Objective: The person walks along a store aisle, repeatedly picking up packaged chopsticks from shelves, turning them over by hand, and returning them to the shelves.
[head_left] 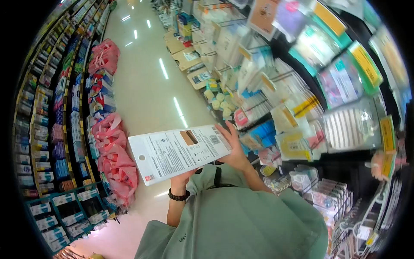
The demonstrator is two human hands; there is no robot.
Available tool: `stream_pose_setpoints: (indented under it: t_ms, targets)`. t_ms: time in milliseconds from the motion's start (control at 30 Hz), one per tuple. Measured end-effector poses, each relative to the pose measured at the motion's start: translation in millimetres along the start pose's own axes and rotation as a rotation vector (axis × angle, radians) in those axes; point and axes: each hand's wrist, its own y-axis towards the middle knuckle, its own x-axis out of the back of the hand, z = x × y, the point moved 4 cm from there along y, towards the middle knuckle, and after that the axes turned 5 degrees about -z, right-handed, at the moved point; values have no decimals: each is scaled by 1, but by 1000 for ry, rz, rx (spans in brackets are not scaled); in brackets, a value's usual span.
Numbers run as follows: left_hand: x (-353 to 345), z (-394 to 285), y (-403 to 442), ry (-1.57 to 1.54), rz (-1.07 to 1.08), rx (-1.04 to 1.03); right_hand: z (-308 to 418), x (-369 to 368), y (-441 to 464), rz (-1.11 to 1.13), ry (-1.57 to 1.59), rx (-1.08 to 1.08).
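Note:
A white flat box (179,153) with printed text, a brown picture and a barcode is held up in front of my body, tilted. My right hand (234,149) grips its right end, fingers over the far edge. Under the lower edge, my left hand (182,179) supports the box; most of its fingers are hidden behind it. A dark braided bracelet is on the left wrist.
Shelves of small boxed goods (64,108) line the left side, with pink bags (115,164) along their foot. Packaged goods (345,129) hang on hooks at the right. A shiny floor (155,99) runs between them.

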Motion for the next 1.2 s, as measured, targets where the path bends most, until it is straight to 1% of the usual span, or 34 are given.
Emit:
stream_pose_setpoints:
  t_ms: [100,167,233,267,300,333,400,433,533,567,633,667,733,767,867,933,1000,1033,1133,1200]
  targets:
    - [14,-13,19,-86,-70,-20,-11,-19,42,63,78,-14]
    - [23,-26,37,-148,-139,-83,-26,-31,72,118,102,-15]
    - [22,-42,53,-207,-214,-165,-27,-41,96,100,186,-195]
    - [34,-43,64,-250,-200,-192,-31,-44,107,83,228,-292]
    - [44,-43,78,-292,-184,-216,-40,-47,121,125,324,-388]
    - [52,-44,90,-336,-163,-242,-45,-50,137,192,257,-366]
    - [63,-45,118,-355,-199,-232,-54,-57,180,334,117,-302]
    - [69,-47,131,-366,-207,-221,-61,-66,197,337,156,-275]
    - [90,-62,181,-369,-228,-212,-81,-86,258,382,301,-311]
    - [89,-73,201,-369,-224,-210,-80,-99,283,406,434,-342]
    - [92,-100,240,-358,-175,-170,-77,-119,327,455,519,-328]
    - [92,-108,258,-325,-197,-166,-81,-121,345,486,562,-334]
    - [95,-127,293,-275,-248,-161,-100,-126,374,448,554,-422]
    - [98,-135,311,-262,-225,-166,-113,-128,388,428,552,-472]
    - [110,-147,352,-281,-232,-152,-154,-124,430,409,508,-518]
    - [117,-147,377,-278,-248,-145,-160,-126,456,384,505,-540]
    - [132,-150,396,-241,-275,-113,-165,-132,479,435,539,-550]
    - [140,-153,407,-212,-309,-114,-154,-141,493,418,446,-520]
    - [163,-160,447,-136,-389,-108,-140,-157,537,445,379,-503]
    - [185,-163,484,-124,-343,-106,-144,-165,570,425,331,-451]
